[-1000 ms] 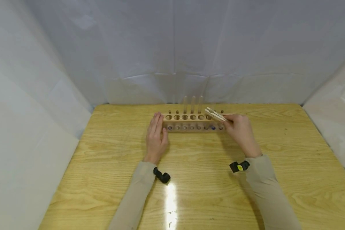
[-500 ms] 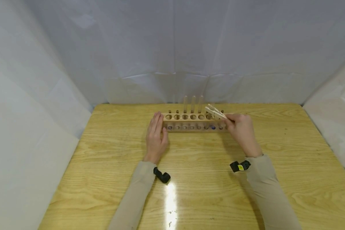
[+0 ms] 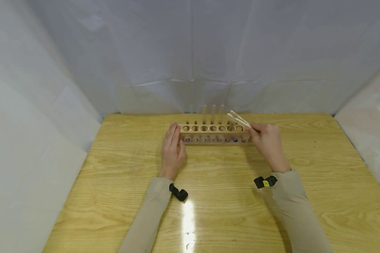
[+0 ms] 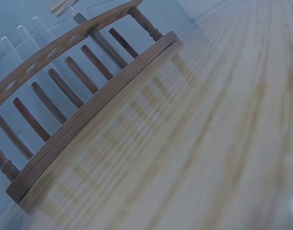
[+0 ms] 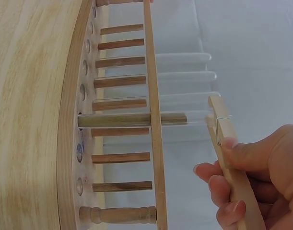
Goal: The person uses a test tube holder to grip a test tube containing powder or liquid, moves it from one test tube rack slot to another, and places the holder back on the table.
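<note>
In the head view, a wooden test tube rack [image 3: 209, 132] stands near the table's back edge. At its left end rests my left hand [image 3: 172, 151], fingers extended along the rack's side. My right hand [image 3: 267, 144] grips a wooden test tube clamp [image 3: 239, 119] by its handle. The right wrist view shows the clamp's jaws at the upper end of a test tube [image 5: 132, 120] with dark contents; whether they pinch the glass I cannot tell. That tube passes through a top hole and its lower end sits at the rack's base. My left hand is outside the left wrist view.
Upturned glass test tubes [image 3: 213, 113] stand on pegs along the rack's back. Several other pegs [image 5: 122, 158] show bare. A pale curtain [image 3: 190, 63] hangs behind the wooden table [image 3: 209, 196], with more sheeting at both sides.
My right hand has lifted the clamp slightly up and away. The clamp's two arms now show in a wider V, and more of the tube is visible below them. My left hand stays put.
</note>
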`<state>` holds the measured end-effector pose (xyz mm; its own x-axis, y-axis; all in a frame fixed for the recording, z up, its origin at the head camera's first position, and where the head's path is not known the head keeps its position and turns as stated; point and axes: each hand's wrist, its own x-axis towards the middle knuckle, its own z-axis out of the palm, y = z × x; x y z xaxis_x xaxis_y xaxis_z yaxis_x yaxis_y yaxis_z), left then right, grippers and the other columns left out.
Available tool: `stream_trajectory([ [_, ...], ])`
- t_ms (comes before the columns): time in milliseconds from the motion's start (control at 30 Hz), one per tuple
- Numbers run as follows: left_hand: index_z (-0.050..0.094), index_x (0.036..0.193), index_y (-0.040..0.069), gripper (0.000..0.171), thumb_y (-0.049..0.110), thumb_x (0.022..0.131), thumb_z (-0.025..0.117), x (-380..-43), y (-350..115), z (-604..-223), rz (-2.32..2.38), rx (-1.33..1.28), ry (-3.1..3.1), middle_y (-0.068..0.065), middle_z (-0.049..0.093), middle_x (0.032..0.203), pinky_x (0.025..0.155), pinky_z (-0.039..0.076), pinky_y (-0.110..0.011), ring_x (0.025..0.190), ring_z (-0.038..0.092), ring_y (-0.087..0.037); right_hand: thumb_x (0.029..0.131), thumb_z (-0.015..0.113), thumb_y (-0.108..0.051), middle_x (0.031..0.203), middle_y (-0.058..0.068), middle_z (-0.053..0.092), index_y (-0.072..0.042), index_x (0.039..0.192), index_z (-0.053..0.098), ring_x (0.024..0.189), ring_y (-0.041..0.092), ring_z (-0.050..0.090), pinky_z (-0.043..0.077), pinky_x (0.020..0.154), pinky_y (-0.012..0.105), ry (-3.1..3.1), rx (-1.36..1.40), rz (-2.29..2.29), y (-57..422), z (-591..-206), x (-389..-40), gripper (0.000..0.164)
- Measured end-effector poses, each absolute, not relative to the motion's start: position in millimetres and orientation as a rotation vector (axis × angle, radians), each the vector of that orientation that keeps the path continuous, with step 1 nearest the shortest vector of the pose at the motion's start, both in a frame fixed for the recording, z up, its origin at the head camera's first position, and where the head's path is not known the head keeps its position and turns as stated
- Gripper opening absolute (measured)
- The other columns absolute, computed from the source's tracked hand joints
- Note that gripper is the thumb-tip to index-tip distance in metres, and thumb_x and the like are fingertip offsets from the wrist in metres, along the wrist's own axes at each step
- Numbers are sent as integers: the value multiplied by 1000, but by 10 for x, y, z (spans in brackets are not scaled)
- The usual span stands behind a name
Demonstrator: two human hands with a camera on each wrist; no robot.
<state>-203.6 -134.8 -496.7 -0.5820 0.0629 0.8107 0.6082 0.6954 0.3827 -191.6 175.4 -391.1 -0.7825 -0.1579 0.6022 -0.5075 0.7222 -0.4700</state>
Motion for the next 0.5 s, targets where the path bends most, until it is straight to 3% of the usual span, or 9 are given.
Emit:
stream_trajectory([
  [200, 49, 139, -10, 52, -1, 88, 53, -2045, -1343, -4968, -837, -512, -2078, -23, 47, 147, 116, 32, -48, 138, 42, -38, 87, 73, 0, 79, 25, 72, 10, 101, 74, 48, 24, 64, 39, 38, 16, -2360, 503, 899, 1754, -3885, -1922, 18],
  [500, 49, 139, -10, 53, -3, 86, 55, -2046, -1349, -4974, -836, -521, -2064, -21, 46, 148, 117, 32, -46, 134, 44, -42, 86, 74, 1, 76, 25, 71, 11, 98, 74, 47, 26, 64, 43, 38, 29, -2329, 517, 895, 1750, -3843, -1907, 16],
])
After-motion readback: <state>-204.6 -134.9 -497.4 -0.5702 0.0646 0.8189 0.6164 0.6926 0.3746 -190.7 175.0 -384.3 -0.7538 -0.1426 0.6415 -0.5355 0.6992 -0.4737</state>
